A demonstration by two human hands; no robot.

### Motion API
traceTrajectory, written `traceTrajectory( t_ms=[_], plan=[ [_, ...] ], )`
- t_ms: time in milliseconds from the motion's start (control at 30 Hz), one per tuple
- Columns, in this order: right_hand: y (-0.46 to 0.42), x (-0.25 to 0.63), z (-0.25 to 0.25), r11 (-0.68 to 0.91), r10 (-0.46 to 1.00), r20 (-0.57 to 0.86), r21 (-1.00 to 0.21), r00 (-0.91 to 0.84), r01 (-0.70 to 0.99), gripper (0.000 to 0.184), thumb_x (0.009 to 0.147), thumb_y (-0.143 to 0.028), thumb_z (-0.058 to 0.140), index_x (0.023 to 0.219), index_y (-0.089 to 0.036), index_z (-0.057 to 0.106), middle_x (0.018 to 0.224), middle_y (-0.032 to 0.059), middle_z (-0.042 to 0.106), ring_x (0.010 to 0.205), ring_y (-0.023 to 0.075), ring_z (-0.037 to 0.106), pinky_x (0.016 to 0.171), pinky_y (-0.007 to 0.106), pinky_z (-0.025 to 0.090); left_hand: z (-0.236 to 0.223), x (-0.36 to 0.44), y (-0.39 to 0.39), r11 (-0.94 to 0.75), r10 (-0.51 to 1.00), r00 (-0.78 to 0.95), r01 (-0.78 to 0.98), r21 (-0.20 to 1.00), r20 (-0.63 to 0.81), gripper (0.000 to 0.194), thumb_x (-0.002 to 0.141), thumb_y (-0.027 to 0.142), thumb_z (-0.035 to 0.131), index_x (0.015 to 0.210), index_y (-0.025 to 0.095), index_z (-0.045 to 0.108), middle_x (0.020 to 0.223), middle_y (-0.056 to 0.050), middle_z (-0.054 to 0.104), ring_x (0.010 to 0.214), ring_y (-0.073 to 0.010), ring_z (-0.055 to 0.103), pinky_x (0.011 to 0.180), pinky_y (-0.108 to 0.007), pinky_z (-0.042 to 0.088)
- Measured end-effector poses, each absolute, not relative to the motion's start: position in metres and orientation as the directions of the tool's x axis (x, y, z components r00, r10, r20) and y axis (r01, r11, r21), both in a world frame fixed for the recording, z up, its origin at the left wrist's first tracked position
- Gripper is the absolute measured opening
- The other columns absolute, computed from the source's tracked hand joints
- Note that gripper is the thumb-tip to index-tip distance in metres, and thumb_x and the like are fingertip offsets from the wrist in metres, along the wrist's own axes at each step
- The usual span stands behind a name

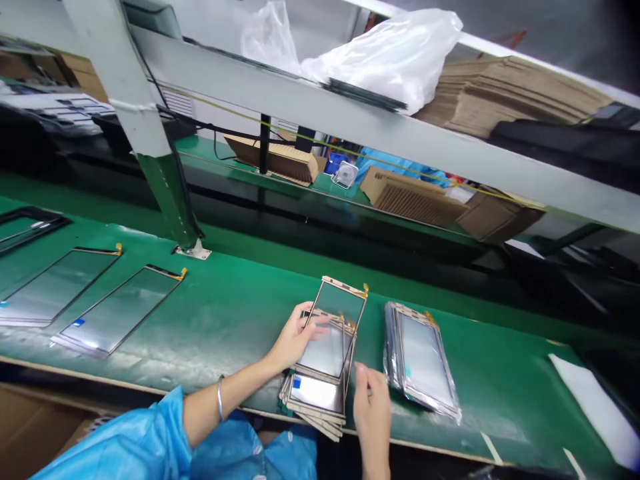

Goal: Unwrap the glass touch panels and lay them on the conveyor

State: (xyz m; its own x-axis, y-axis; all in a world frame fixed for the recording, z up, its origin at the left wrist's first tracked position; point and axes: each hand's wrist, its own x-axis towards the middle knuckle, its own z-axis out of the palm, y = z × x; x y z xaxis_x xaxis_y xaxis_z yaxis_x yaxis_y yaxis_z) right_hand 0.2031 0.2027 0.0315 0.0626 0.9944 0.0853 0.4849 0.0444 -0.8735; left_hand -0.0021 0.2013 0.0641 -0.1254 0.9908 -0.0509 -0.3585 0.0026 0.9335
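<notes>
My left hand point(296, 339) is closed on the left edge of a touch screen panel point(327, 340), a clear glass sheet with a pale border and a small orange flex tail at its top right. Its fingers show through the glass. Under it lies an uneven stack of similar panels point(320, 393), one with a blue sticker. My right hand point(373, 400) hovers just right of the stack, apart from the held panel, with its fingers curled in. Whatever those fingers may hold is hidden. Farther right lies another stack of panels point(425, 357) in shiny film.
Two single panels point(125, 310) lie at the left on the green bench point(225, 313). A post point(160, 173) rises from the bench's back edge. Overhead, a shelf beam point(310, 100) carries plastic bags and flattened cardboard point(515, 93). A white strip point(590, 407) lies at the far right.
</notes>
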Motion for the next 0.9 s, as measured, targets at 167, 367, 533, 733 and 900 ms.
traceTrajectory(
  t_ms=[167, 367, 533, 733, 900],
  plan=[
    [0.246, 0.207, 0.081, -0.251, 0.954, -0.255, -0.967, -0.156, 0.047, 0.078, 0.065, -0.082, 0.045, 0.086, -0.01, 0.067, 0.079, 0.0143, 0.067, 0.065, 0.0197, 0.059, 0.047, 0.026, 0.037, 0.083, -0.015, 0.177, 0.135, 0.991, 0.035, -0.408, 0.903, -0.132, 0.059, 0.077, 0.046, 0.068, 0.121, 0.018, 0.039, 0.108, -0.016, 0.066, 0.09, -0.0241, 0.068, 0.073, -0.029, 0.048],
    [0.271, 0.193, 0.134, -0.328, 0.795, -0.343, -0.937, -0.5, 0.12, 0.066, 0.063, -0.076, 0.059, 0.069, -0.01, 0.065, 0.064, 0.0124, 0.067, 0.054, 0.0154, 0.059, 0.042, 0.021, 0.034, 0.093, -0.031, 0.142, 0.24, 0.971, 0.104, -0.41, 0.88, -0.217, 0.06, 0.078, 0.043, 0.07, 0.123, 0.015, 0.042, 0.114, -0.02, 0.064, 0.091, -0.0263, 0.068, 0.073, -0.032, 0.05],
    [0.246, 0.183, 0.138, -0.075, 0.868, -0.191, -0.963, -0.459, 0.259, 0.055, 0.073, -0.067, 0.058, 0.071, -0.012, 0.063, 0.059, 0.0077, 0.066, 0.042, 0.0103, 0.05, 0.04, 0.021, 0.035, 0.101, -0.041, 0.132, 0.283, 0.959, 0.132, -0.436, 0.855, -0.25, 0.061, 0.079, 0.037, 0.07, 0.127, 0.016, 0.04, 0.124, -0.023, 0.057, 0.089, -0.0242, 0.069, 0.072, -0.03, 0.051],
    [0.22, 0.177, 0.118, -0.04, 0.943, -0.095, -0.984, -0.32, 0.172, 0.05, 0.081, -0.063, 0.05, 0.07, -0.015, 0.058, 0.053, 0.0044, 0.061, 0.043, 0.0137, 0.053, 0.043, 0.025, 0.044, 0.12, -0.053, 0.126, 0.36, 0.897, 0.393, -0.383, 0.851, -0.202, 0.057, 0.085, 0.046, 0.06, 0.13, 0.017, 0.042, 0.131, -0.021, 0.053, 0.111, -0.0288, 0.06, 0.076, -0.032, 0.053],
    [0.229, 0.169, 0.145, 0.311, 0.858, 0.066, -0.857, -0.51, 0.411, 0.029, 0.083, -0.043, 0.054, 0.09, -0.017, 0.067, 0.088, 0.008, 0.068, 0.079, 0.0185, 0.062, 0.066, 0.027, 0.049, 0.131, -0.07, 0.118, 0.401, 0.807, 0.519, -0.132, 0.907, -0.281, 0.046, 0.091, 0.044, 0.051, 0.127, 0.016, 0.047, 0.121, -0.019, 0.061, 0.1, -0.0239, 0.066, 0.072, -0.028, 0.053]
  ],
)
